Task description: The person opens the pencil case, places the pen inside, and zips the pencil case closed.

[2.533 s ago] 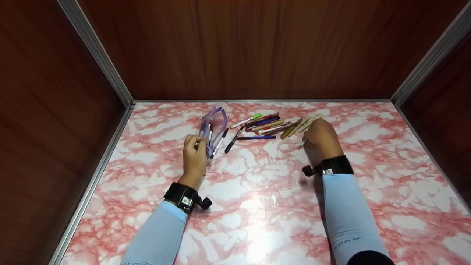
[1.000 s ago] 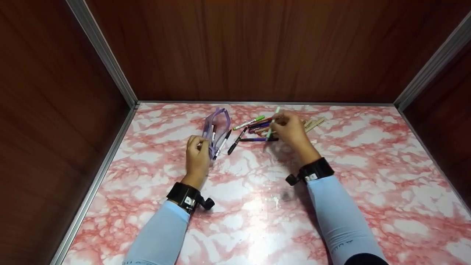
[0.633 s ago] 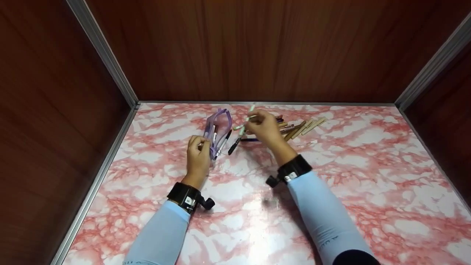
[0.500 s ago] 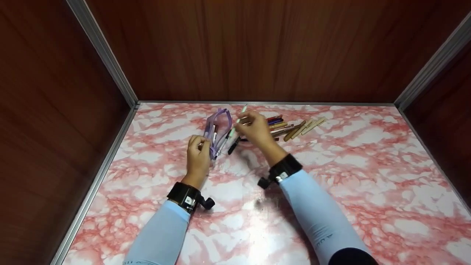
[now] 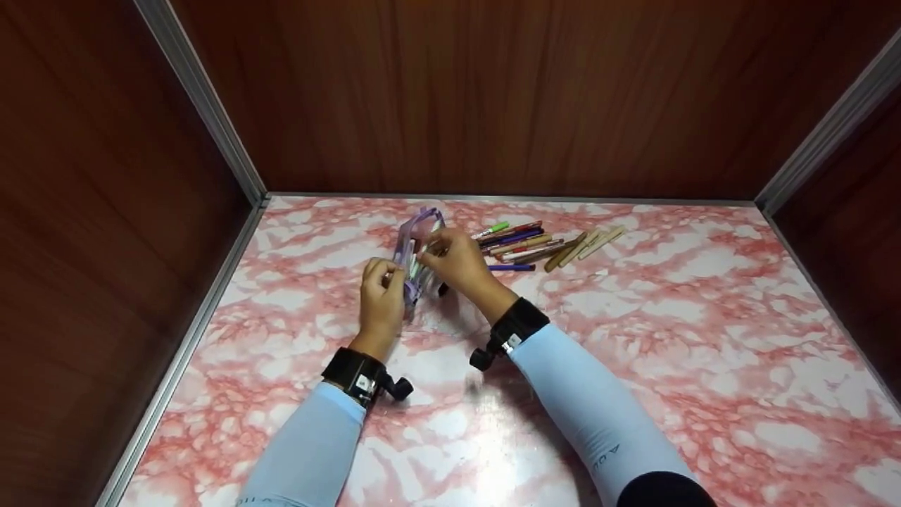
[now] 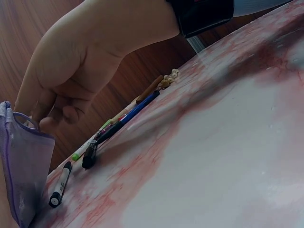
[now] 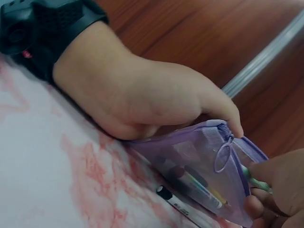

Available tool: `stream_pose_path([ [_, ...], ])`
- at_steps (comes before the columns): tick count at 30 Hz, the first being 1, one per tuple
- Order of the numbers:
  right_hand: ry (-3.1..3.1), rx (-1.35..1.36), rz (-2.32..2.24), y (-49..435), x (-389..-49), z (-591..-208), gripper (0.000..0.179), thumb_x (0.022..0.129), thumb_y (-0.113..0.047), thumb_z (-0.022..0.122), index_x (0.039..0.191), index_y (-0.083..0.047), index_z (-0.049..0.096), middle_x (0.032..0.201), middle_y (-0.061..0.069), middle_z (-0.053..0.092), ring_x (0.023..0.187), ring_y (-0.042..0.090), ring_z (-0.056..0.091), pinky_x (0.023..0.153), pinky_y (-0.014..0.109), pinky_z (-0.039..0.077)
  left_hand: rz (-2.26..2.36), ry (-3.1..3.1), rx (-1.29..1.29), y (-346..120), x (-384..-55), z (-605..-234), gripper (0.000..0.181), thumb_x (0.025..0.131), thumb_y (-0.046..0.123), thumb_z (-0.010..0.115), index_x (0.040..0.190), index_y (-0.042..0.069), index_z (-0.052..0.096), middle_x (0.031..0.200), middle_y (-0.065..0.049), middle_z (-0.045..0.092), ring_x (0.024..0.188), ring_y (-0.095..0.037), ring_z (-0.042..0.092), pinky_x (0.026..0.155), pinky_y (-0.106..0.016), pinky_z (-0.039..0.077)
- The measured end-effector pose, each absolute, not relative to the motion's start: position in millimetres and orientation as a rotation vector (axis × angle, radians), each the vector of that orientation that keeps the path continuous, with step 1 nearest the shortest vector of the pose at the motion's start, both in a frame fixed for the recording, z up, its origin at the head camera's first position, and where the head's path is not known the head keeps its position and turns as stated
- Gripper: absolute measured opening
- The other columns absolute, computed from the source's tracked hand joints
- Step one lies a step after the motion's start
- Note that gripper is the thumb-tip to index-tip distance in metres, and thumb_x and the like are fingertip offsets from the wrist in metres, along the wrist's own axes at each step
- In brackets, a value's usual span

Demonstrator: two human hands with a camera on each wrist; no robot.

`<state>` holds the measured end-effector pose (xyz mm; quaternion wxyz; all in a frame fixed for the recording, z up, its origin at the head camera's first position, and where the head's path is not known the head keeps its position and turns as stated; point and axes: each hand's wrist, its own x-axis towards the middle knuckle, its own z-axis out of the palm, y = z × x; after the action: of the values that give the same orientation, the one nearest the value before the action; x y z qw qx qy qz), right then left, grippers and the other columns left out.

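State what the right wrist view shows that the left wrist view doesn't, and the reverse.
Right wrist only: pens inside the purple pouch and the green pen in the right hand.
Left wrist only: the blue pen and brown pen on the table.
Both: the pouch, table, right hand, left hand and the black-ended marker beside the pouch.

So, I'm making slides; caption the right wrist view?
Left hand holds a mesh pouch; right hand pinches a green pen at its opening.

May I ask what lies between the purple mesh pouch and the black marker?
In the left wrist view, a black-ended white marker lies between the pouch and the black marker; a green tip shows farther back.
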<state>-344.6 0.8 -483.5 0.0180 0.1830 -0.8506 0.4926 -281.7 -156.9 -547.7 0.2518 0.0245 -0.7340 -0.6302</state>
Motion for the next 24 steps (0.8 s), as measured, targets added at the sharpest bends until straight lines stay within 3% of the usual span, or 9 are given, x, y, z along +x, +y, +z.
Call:
stream_pose_path([
  [6,-2.719,0.666,1.428,7,-342,-484,0.024,0.104,-0.013,0.079,0.124,-0.002,0.084,0.119,0.014,0.086,0.108,0.029,0.081,0.099,0.043,0.066,-1.662,-2.011,0.045,-156,-283,-547,0.015,0.106,0.006,0.067,0.092,0.0,0.067,0.108,-0.007,0.058,0.09,-0.016,0.053,0.079,-0.023,0.046],
  [17,-2.692,0.462,1.426,69,-358,-492,0.017,0.104,-0.014,0.078,0.117,-0.004,0.084,0.112,0.015,0.084,0.099,0.028,0.076,0.095,0.044,0.064,-1.694,-2.007,0.057,-157,-283,-548,0.014,0.106,0.006,0.066,0.096,-0.002,0.069,0.11,-0.006,0.059,0.084,-0.016,0.054,0.072,-0.022,0.05],
  [24,-2.698,0.355,1.48,118,-367,-499,0.025,0.107,-0.013,0.073,0.126,0.001,0.081,0.12,0.019,0.083,0.104,0.033,0.078,0.101,0.048,0.065,-1.675,-1.999,0.037,-157,-283,-549,0.014,0.106,0.004,0.065,0.094,-0.003,0.069,0.107,-0.004,0.057,0.081,-0.015,0.053,0.072,-0.022,0.049],
])
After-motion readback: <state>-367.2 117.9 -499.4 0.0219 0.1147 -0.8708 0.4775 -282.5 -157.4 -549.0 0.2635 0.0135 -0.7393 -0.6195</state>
